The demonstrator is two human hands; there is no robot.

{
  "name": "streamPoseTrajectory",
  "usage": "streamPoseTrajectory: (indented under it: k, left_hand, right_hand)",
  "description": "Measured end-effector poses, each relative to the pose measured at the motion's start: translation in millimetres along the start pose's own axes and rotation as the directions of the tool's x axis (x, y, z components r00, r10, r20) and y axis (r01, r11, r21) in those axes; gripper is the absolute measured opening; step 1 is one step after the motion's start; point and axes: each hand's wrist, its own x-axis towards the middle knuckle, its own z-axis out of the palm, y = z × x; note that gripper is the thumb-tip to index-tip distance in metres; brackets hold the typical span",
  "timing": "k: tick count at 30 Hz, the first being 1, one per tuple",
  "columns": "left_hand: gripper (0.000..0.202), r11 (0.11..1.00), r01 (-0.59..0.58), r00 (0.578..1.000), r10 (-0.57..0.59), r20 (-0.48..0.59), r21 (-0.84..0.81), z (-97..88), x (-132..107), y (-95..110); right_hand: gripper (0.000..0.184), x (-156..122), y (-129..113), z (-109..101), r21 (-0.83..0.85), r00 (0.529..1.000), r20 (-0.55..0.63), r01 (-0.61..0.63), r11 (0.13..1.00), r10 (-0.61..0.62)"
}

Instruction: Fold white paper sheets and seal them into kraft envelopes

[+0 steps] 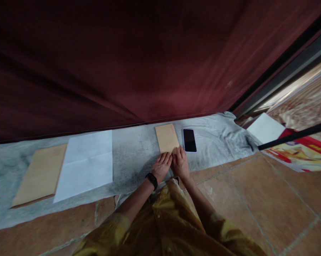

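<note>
A small brown envelope [167, 138] lies on the grey cloth in front of me. At its near end, the fingers of my left hand [161, 167] are bent together over the paper; the thumb is hidden. My right hand [181, 164] grips the near right corner, its fingers along the right edge and close beside the left fingertips. The envelope's near edge is covered by both hands. Just right of it rests a smartphone [189, 140] with a dark screen and a pale case, apart from my right hand. A black watch [151, 180] is on my left wrist.
To the left, a large white paper sheet [87, 161] with fold creases partly overlaps a bigger brown envelope [41, 174]. Grey cloth [131, 156] covers the narrow surface below a dark red curtain [150, 71]. A colourful box [301, 151] and black bars [296, 135] stand at right, above the tiled floor [256, 199].
</note>
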Motion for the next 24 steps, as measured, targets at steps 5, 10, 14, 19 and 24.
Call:
streamPoseTrajectory:
  k: [5, 10, 14, 19, 24]
  left_hand:
    - [0.058, 1.000, -0.023, 1.000, 0.023, -0.003, 0.016, 3.3, -3.5, -2.6]
    - [0.058, 0.998, -0.058, 0.998, 0.059, -0.018, 0.021, 3.4, -6.6, -4.1]
    - [0.054, 0.989, -0.117, 0.993, 0.118, -0.010, 0.092, 2.5, -8.4, -2.3]
    - [0.050, 0.962, -0.150, 0.988, 0.156, -0.010, 0.227, 3.4, -9.8, -1.4]
    - [0.047, 0.933, -0.169, 0.982, 0.187, -0.026, 0.317, 5.9, -10.3, -1.9]
  right_hand:
    - [0.048, -3.2, -1.5, -3.2, -0.006, 1.000, 0.005, 0.022, 1.000, -0.022]
    - [0.046, -11.2, -5.6, -10.9, -0.023, 0.992, 0.035, 0.122, 0.992, -0.121]
    - [0.044, -16.2, -8.8, -16.7, -0.026, 0.983, 0.097, 0.160, 0.987, -0.157]
    - [0.042, -15.2, -9.6, -18.3, -0.027, 0.984, 0.106, 0.147, 0.989, -0.144]
    - [0.042, -13.4, -8.9, -17.8, -0.009, 0.984, 0.085, 0.156, 0.988, -0.155]
